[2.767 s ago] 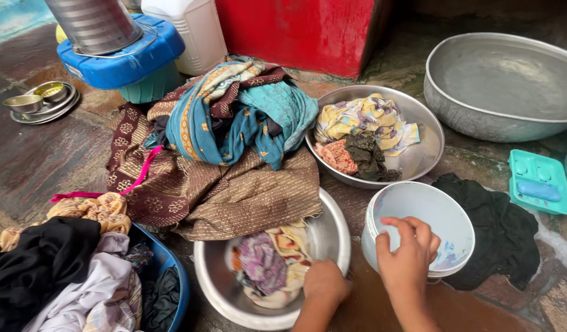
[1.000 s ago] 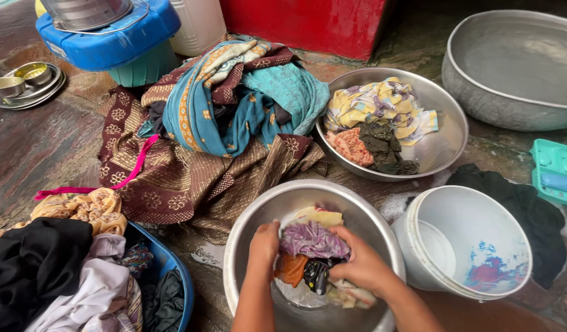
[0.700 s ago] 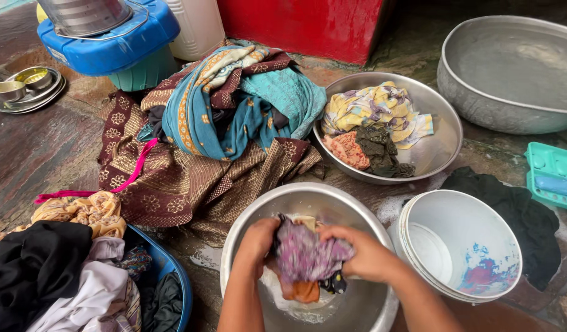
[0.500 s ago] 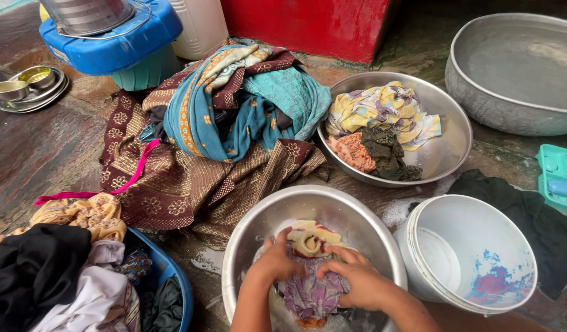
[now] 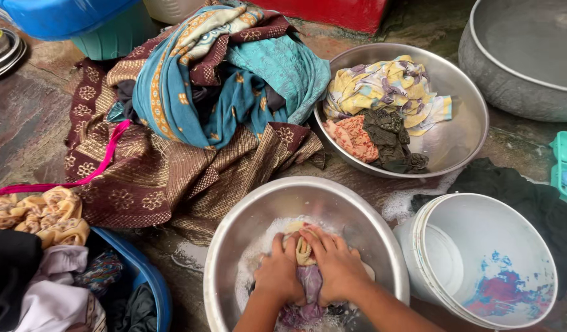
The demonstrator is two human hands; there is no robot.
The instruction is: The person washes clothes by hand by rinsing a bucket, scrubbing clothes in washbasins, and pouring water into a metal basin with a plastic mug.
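The round steel washing basin point(image 5: 234, 246) is sitting nearest the person and serving as the landmark here. Inside it, in sudsy water, both hands are pressing down on a bunched purple and cream cloth point(image 5: 305, 249) — the left hand point(image 5: 278, 273) and right hand point(image 5: 335, 270) are lying side by side, fingers curled over the wad and clenching it against the basin floor. The cloth is looking soaked, so it is likely handling limp, heavy and slippery with soap; bunching it in the fist, as now, seems the surest hold.

Behind the basin a heap of brown patterned and teal fabric point(image 5: 203, 110) is spreading over the wet stone floor point(image 5: 25, 117), its edge nearly touching the rim. Far behind and to the right a large grey metal tub point(image 5: 511, 86) is standing. Behind-right, a second steel bowl point(image 5: 455, 135) is holding yellow, orange and dark wrung cloths. Just right of the basin a white plastic bucket point(image 5: 480, 264) is crowding the right elbow — a dark garment point(image 5: 517, 197) is lying beyond it. Left of the basin a blue tub of clothes point(image 5: 154, 289) is hemming in that side
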